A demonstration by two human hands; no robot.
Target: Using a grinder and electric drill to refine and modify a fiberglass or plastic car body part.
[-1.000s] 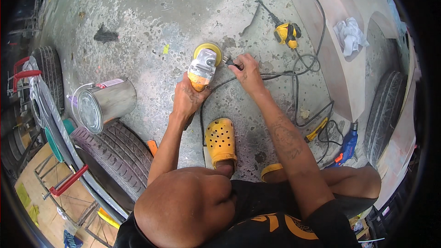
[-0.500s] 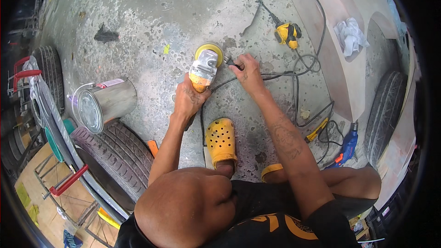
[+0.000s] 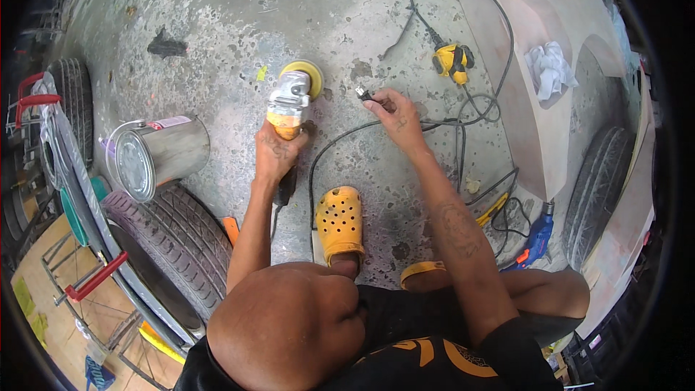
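Note:
My left hand (image 3: 276, 153) is wrapped round the body of an angle grinder (image 3: 287, 105) with a silver head and an orange band. A round yellow pad (image 3: 313, 76) is fitted at its far end. Between the fingertips of my right hand (image 3: 398, 114) is a black electric plug (image 3: 363, 94), its metal prongs pointing up and left. The dark power cord (image 3: 340, 134) curves from the right-hand side across the floor and down beside the yellow clog (image 3: 340, 221) on my foot.
A yellow and black socket block (image 3: 452, 61) lies at the far right in a loop of cable. Nearer are a blue drill (image 3: 537, 235) and a pale panel (image 3: 517, 87) with a crumpled white cloth (image 3: 552, 69). To the left are a metal paint can (image 3: 174, 150) and a tyre (image 3: 174, 232).
The angle grinder has moved left in my left hand, away from the plug. My right hand keeps hold of the plug, whose prongs now point more upward.

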